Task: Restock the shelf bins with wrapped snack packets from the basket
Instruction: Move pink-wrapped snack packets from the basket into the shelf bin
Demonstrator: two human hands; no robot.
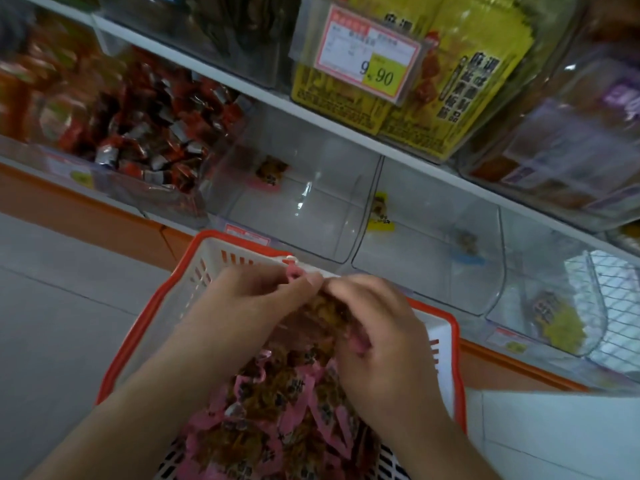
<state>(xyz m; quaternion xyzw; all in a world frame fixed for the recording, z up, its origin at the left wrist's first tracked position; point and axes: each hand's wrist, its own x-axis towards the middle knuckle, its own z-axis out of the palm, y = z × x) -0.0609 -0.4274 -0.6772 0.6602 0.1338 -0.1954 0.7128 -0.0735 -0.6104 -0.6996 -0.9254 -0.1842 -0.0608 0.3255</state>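
Observation:
A white basket with an orange rim [145,317] sits low in front of the shelf, holding several pink-wrapped snack packets [277,420]. My left hand [256,299] and my right hand [377,327] both grip a bunch of pink packets [325,313] lifted above the pile, near the basket's far edge. Just beyond the basket is a clear shelf bin [311,209] with a single pink packet [268,174] in it. The bin to its right [433,244] holds a yellow packet [381,213] and a blue one.
A bin of red-wrapped snacks [138,123] fills the left of the shelf. Yellow packs behind a price tag reading 9.90 [367,53] stand on the shelf above. Another clear bin with a yellow packet [561,327] is at the right. Grey floor tiles lie to the left.

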